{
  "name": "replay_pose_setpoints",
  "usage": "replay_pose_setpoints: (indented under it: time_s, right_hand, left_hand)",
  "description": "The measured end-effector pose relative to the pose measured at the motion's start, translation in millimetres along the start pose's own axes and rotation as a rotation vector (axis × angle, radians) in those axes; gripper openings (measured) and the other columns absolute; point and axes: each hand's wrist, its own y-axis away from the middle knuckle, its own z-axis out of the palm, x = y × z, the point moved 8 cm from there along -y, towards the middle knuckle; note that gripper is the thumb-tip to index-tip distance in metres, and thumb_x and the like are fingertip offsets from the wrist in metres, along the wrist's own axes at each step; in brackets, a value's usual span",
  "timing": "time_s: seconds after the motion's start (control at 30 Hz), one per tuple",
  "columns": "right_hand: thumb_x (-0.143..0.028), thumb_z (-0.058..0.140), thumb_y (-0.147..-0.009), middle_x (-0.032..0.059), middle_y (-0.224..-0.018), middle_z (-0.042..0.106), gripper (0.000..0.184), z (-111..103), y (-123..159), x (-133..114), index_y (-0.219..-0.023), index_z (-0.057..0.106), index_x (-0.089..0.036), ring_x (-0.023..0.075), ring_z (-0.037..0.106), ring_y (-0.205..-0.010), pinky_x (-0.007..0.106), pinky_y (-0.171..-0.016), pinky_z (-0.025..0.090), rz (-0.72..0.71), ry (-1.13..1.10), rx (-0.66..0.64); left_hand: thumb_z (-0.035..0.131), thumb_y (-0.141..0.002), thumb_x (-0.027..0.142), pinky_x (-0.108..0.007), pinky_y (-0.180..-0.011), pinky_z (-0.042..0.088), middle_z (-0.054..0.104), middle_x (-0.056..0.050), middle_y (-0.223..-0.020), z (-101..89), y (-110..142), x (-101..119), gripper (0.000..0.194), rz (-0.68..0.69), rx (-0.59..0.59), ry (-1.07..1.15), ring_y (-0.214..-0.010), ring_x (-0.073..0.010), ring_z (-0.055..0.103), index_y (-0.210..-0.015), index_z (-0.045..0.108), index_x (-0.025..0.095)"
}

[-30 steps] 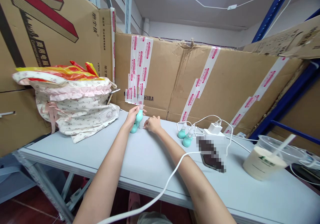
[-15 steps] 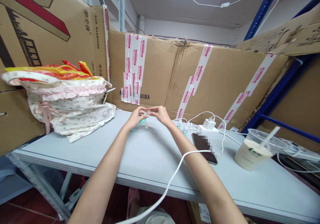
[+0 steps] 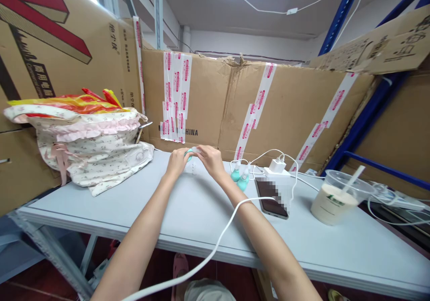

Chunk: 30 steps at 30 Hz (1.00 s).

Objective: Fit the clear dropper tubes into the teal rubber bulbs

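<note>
With left hand (image 3: pixel 177 162), gripping by bent fingers a small turquoise rounded bulb (image 3: pixel 190 153), located at the fingertips, on this hand's right side. With right hand (image 3: pixel 211 160), pinching the pale translucent tip (image 3: pixel 196 149) beside the bulb. Held so between both hands, over the light grey flat table (image 3: pixel 201 211), near the tall brown cardboard panel (image 3: pixel 208 99).

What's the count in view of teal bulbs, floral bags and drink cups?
Teal bulbs: 3 (two standing on the table, one held bulb between the left hand and right hand)
Floral bag: 1
Drink cup: 1
Total: 5

Anything hidden behind the hands isn't counted.
</note>
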Motion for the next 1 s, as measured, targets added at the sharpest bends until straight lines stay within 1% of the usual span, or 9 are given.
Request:
replay_pose_setpoints:
  time_s: [0.13, 0.23, 0.3, 0.37, 0.47, 0.67, 0.77, 0.87, 1.0]
  right_hand:
    - [-0.029, 0.047, -0.086, 0.0047, -0.103, 0.064, 0.022, -0.7, 2.5, -4.9, -0.105, 0.055, -0.021, 0.0151, 0.059, -0.093, 0.024, -0.078, 0.042, 0.042, 0.073, -0.017]
    - [-0.033, 0.055, -0.081, 0.0001, -0.096, 0.066, 0.028, 23.6, 11.7, 2.5, -0.108, 0.052, -0.026, 0.0159, 0.060, -0.088, 0.025, -0.072, 0.041, 0.119, 0.149, -0.239]
    - [-0.035, 0.058, -0.079, -0.0007, -0.093, 0.066, 0.025, 46.9, 22.1, 5.3, -0.102, 0.055, -0.026, 0.0157, 0.059, -0.086, 0.024, -0.070, 0.040, 0.122, 0.192, -0.407]
    - [-0.035, 0.061, -0.076, 0.0004, -0.093, 0.065, 0.022, 66.9, 30.5, 5.1, -0.096, 0.058, -0.025, 0.0161, 0.057, -0.088, 0.025, -0.070, 0.038, 0.096, 0.239, -0.503]
    - [-0.033, 0.064, -0.074, 0.0015, -0.099, 0.062, 0.018, 85.6, 33.1, -2.0, -0.091, 0.062, -0.026, 0.0180, 0.050, -0.097, 0.027, -0.076, 0.034, 0.016, 0.276, -0.516]
    - [-0.027, 0.061, -0.076, 0.0052, -0.101, 0.058, 0.018, 97.1, 29.5, -6.5, -0.094, 0.061, -0.023, 0.0200, 0.044, -0.097, 0.034, -0.080, 0.027, -0.025, 0.328, -0.511]
    - [-0.031, 0.059, -0.078, 0.0040, -0.100, 0.059, 0.022, 88.4, 28.0, -4.1, -0.099, 0.059, -0.025, 0.0200, 0.046, -0.095, 0.034, -0.080, 0.027, 0.019, 0.279, -0.448]
    - [-0.035, 0.052, -0.082, 0.0031, -0.104, 0.058, 0.027, 64.9, 19.8, -0.8, -0.108, 0.055, -0.027, 0.0188, 0.048, -0.096, 0.033, -0.080, 0.029, 0.109, 0.187, -0.281]
    - [-0.036, 0.051, -0.082, 0.0033, -0.116, 0.052, 0.045, 40.7, -0.2, -2.3, -0.126, 0.042, -0.030, 0.0152, 0.053, -0.094, 0.028, -0.080, 0.035, 0.128, -0.048, -0.185]
  left_hand:
    - [0.046, -0.080, 0.039, -0.027, -0.071, 0.041, 0.067, -0.006, -0.079, -30.2, 2.8, -41.3, 0.030, -0.240, 0.260, 0.014, -0.073, -0.0179, 0.057, -0.084, 0.066, 0.017]
    - [0.044, -0.080, 0.044, -0.026, -0.074, 0.041, 0.066, -0.005, -0.085, -49.6, 6.3, -65.1, 0.035, -0.328, 0.452, 0.115, -0.078, -0.0165, 0.056, -0.089, 0.064, 0.017]
    - [0.047, -0.078, 0.046, -0.026, -0.079, 0.040, 0.064, -0.006, -0.092, -53.7, 4.9, -71.5, 0.036, -0.334, 0.486, 0.155, -0.086, -0.0168, 0.055, -0.093, 0.063, 0.017]
    - [0.051, -0.075, 0.046, -0.029, -0.086, 0.037, 0.061, -0.007, -0.097, -52.8, 1.5, -73.0, 0.036, -0.333, 0.453, 0.149, -0.093, -0.0180, 0.053, -0.092, 0.063, 0.017]
    - [0.054, -0.072, 0.048, -0.033, -0.093, 0.032, 0.059, -0.007, -0.099, -50.2, -2.3, -73.4, 0.036, -0.334, 0.394, 0.107, -0.097, -0.0191, 0.051, -0.088, 0.066, 0.018]
    - [0.057, -0.068, 0.051, -0.029, -0.079, 0.041, 0.061, -0.007, -0.092, -36.1, -5.5, -82.7, 0.044, -0.343, 0.268, 0.243, -0.083, -0.0173, 0.054, -0.093, 0.067, 0.016]
    - [0.059, -0.067, 0.050, -0.028, -0.076, 0.042, 0.062, -0.007, -0.093, -32.8, -5.8, -81.9, 0.045, -0.334, 0.236, 0.298, -0.081, -0.0169, 0.054, -0.094, 0.067, 0.015]
    - [0.059, -0.067, 0.048, -0.029, -0.079, 0.041, 0.063, -0.008, -0.096, -30.2, -6.0, -74.0, 0.044, -0.329, 0.171, 0.402, -0.085, -0.0179, 0.055, -0.094, 0.067, 0.014]
    - [0.060, -0.066, 0.051, -0.030, -0.079, 0.041, 0.066, -0.007, -0.089, -14.0, -5.5, -46.8, 0.043, -0.269, -0.110, 0.587, -0.086, -0.0201, 0.056, -0.087, 0.069, 0.015]
